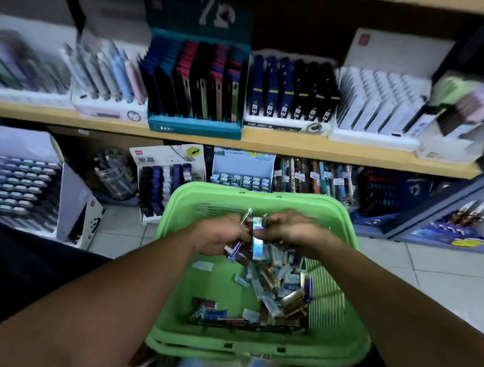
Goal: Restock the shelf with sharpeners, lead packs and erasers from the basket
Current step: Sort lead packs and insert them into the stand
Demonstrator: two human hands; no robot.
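A green plastic basket [337, 339] sits low in the middle, with several small stationery packs [280, 290] piled in its right half. Both hands hover over its far end, close together. My left hand [216, 234] grips a bunch of small packs, some sticking out below the fingers. My right hand [289, 229] pinches a shiny blue-and-silver pack [258, 242] that hangs between the two hands. The wooden shelf [299, 147] runs across above the basket, lined with display boxes of pens and leads.
A lower row holds a white display box of small packs [169, 175], a light blue box [241, 177], loose pens [314, 176] and a clear jar [115, 175]. A large tilted display box [14, 181] stands at left. Tiled floor [434, 280] lies right of the basket.
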